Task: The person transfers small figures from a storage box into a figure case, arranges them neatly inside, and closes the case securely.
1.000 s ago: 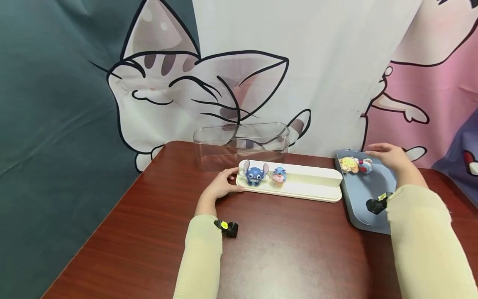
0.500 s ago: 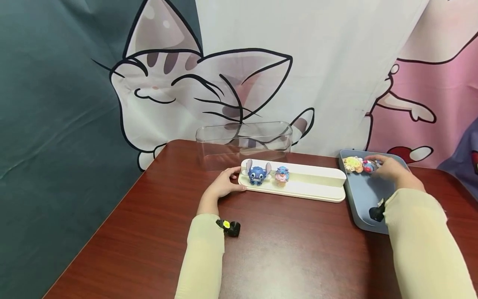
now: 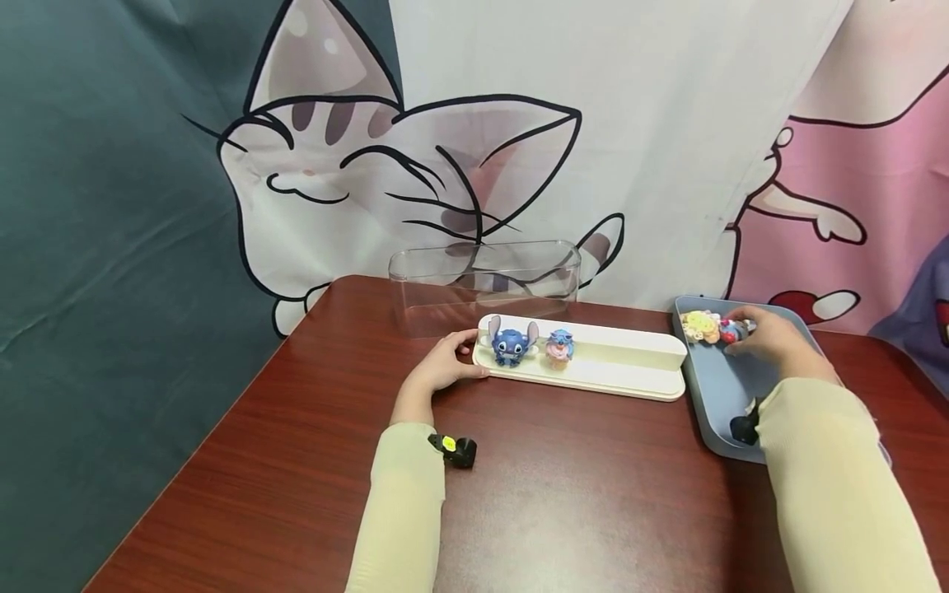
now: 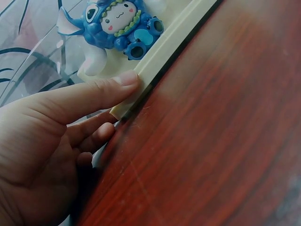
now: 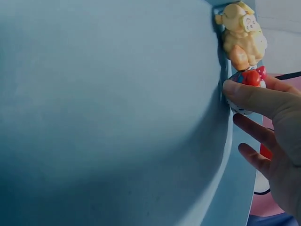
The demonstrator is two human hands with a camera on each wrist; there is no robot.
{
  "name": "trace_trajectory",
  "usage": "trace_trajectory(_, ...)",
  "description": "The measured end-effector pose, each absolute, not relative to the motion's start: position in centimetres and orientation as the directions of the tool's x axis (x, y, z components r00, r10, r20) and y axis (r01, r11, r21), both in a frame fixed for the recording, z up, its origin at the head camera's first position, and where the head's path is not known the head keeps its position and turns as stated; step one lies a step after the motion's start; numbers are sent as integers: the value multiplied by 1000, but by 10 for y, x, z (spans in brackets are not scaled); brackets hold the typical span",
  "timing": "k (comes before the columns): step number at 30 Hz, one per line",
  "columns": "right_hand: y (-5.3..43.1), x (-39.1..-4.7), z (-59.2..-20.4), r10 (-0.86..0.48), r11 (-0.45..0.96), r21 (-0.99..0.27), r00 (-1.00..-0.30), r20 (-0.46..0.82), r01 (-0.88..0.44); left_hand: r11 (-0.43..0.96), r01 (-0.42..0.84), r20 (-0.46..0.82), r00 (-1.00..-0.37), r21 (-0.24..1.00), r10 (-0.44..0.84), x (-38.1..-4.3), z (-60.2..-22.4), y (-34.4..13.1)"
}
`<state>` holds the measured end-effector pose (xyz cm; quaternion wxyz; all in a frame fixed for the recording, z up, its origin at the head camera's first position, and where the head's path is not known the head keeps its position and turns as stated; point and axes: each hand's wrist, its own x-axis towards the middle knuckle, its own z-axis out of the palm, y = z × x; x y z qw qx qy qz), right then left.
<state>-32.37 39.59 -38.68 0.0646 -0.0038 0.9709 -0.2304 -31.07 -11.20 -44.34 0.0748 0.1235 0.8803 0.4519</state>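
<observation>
My left hand [image 3: 443,364] holds the left end of a cream stepped display base [image 3: 623,380], its thumb on the rim in the left wrist view. Two figurines stand on that base: a blue big-eared one [image 3: 510,348] at the left and a smaller blue-and-pink one [image 3: 559,347] beside it. In the blue-grey tray [image 3: 730,403] my right hand [image 3: 774,339] pinches a small figurine with a red bow [image 5: 251,77] between thumb and fingers. Right beside that one lies a yellow figurine [image 5: 244,35] against the tray wall. Part of the pinched figurine is hidden by my thumb.
A clear plastic cover [image 3: 485,284] stands behind the base, near the back edge of the brown table [image 3: 563,494]. Behind the table hangs a cartoon cloth [image 3: 667,148]. The tray stands close to the base's right end.
My right hand has come down into the tray from above and taken hold of the figurine with the red bow. My left hand stays on the base; the head view has shifted slightly.
</observation>
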Motion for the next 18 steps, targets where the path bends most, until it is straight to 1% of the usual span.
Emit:
trace_trajectory(4, 395, -322, -385, -38, 909, -417, -991, -125, 18, 562, 152, -20, -958, 813, 287, -311, -444, -112)
trace_trajectory(7, 396, -320, -387, -44, 914, -406, -994, -102, 1, 560, 156, -18, -956, 814, 293, -311, -445, -111)
trace_trajectory(11, 398, -316, -387, -50, 913, -408, -998, -50, -25, 553, 160, -11, -956, 818, 293, -311, -446, -111)
trace_trajectory(18, 399, -311, -372, -13, 908, -418, -1000, -14, -6, 555, 160, -13, -956, 817, 294, -311, -444, -112)
